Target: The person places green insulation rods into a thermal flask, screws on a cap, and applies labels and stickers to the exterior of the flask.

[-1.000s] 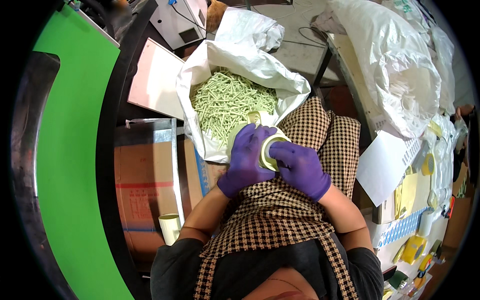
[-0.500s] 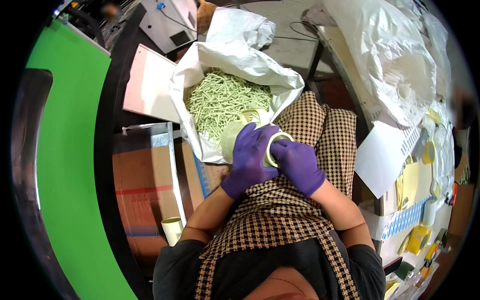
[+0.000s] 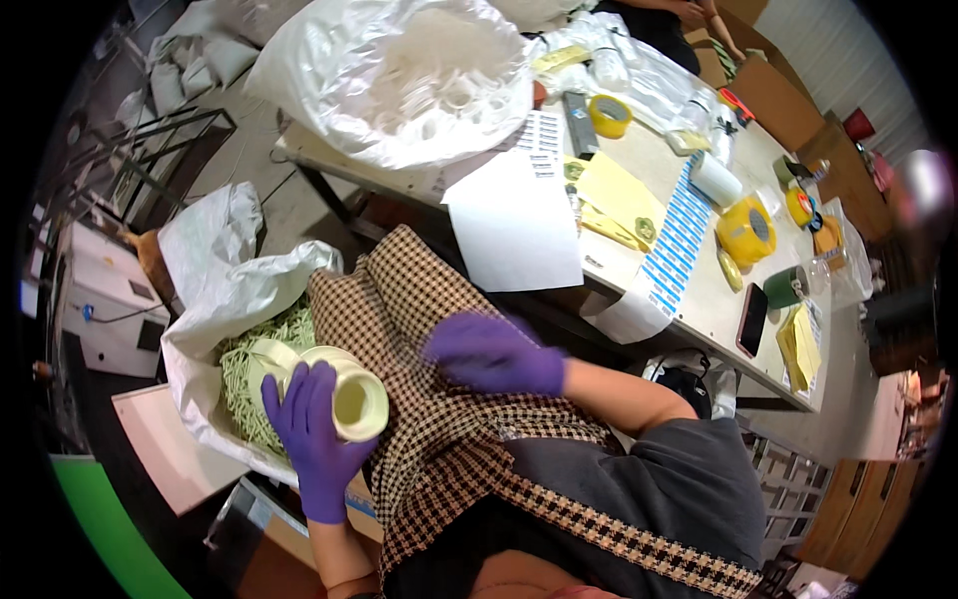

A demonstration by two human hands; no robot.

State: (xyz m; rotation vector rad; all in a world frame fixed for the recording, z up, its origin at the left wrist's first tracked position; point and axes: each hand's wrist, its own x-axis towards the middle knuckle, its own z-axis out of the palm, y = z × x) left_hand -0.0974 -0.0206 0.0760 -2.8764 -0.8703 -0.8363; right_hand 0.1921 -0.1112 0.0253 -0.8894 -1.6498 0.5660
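My left hand (image 3: 317, 429), in a purple glove, is wrapped round a pale green plastic container (image 3: 367, 407) with a wide round neck. The neck stands open and points towards my lap; a curved part like a handle shows on its far side. Right beside it is a white woven sack (image 3: 195, 354) holding many short pale green sticks (image 3: 239, 384). My right hand (image 3: 494, 354), gloved the same way, is over my checked apron (image 3: 399, 270), apart from the container. Motion smears its fingers, so I cannot make out whether it holds anything.
A table (image 3: 639, 200) at the right bears a clear bag of white plastic rings (image 3: 439, 90), a white paper sheet (image 3: 514, 225), yellow tape (image 3: 746, 230), a label strip (image 3: 669, 245) and a phone (image 3: 751, 319). Another person (image 3: 659, 25) is at the far side.
My view has swung right towards the table. My right hand has come away from the container's neck and moved right; my left hand still holds the container.
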